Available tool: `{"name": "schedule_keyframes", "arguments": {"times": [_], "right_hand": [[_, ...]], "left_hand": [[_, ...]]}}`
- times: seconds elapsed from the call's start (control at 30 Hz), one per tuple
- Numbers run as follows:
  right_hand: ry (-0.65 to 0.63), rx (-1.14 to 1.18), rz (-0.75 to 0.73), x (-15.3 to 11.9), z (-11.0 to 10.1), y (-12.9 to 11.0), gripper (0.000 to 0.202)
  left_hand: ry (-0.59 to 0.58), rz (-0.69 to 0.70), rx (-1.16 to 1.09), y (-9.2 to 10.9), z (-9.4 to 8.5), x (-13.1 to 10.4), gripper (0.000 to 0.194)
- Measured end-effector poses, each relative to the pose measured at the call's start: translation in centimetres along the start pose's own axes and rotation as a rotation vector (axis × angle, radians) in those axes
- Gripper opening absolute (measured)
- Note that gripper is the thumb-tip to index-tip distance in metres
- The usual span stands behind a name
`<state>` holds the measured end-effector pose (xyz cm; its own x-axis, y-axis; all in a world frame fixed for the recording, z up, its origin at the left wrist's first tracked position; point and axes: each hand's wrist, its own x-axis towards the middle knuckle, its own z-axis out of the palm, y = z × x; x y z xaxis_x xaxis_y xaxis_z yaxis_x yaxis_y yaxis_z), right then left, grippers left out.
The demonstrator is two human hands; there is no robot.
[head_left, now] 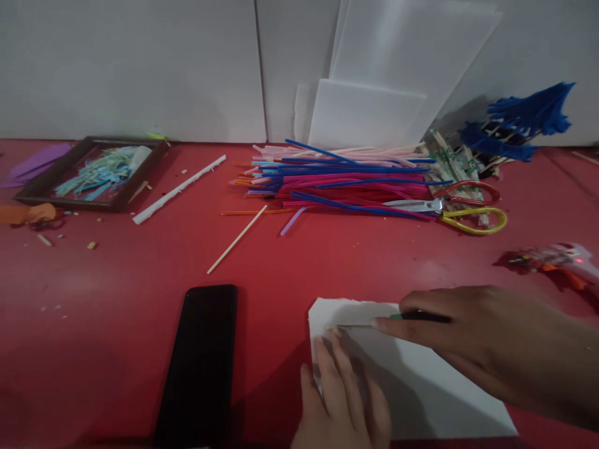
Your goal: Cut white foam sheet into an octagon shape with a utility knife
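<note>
In the head view, my right hand (472, 330) is closed round the dark handle of a thin-bladed knife (405, 317), its forefinger stretched along the tool. The blade lies low over a white board (449, 386), pointing left. At its tip is a short pale piece of wooden stick (333, 328). My left hand (344, 393) rests on the board's left part, its fingertips pressed against that small piece and holding it down. My left thumb is partly hidden. A black phone (201, 362) lies left of the board on the red table (271, 299).
Behind lie a heap of pipe cleaners (346, 178) and scissors (458, 206) with red and yellow handles. A glue gun (556, 259) is at right. A thin wooden stick (236, 240), a white stick (180, 189) and a brown frame (115, 204) are farther left. White sheets (369, 112) lean on the wall.
</note>
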<state>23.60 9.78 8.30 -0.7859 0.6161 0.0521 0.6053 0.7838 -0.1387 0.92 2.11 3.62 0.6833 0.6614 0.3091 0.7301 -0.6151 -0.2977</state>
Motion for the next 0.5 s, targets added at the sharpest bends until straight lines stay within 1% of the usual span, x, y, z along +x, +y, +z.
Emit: {"name": "schedule_keyframes", "arguments": {"times": [0.03, 0.13, 0.33, 0.5], "right_hand": [[-0.016, 0.01, -0.024, 0.06, -0.29, 0.04, 0.054], [-0.02, 0.011, -0.01, 0.03, -0.74, 0.1, 0.054], [-0.08, 0.019, 0.018, -0.43, -0.68, 0.18, 0.055], [-0.089, -0.007, 0.019, -0.78, -0.8, 0.35, 0.057]], "left_hand": [[0.002, 0.006, 0.001, -0.04, 0.01, 0.01, 0.02], [-0.011, 0.026, 0.009, -0.12, -0.05, 0.01, 0.021], [-0.024, 0.002, -0.004, 0.08, -0.14, -0.14, 0.021], [-0.034, 0.008, 0.001, 0.01, -0.11, -0.15, 0.024]]}}
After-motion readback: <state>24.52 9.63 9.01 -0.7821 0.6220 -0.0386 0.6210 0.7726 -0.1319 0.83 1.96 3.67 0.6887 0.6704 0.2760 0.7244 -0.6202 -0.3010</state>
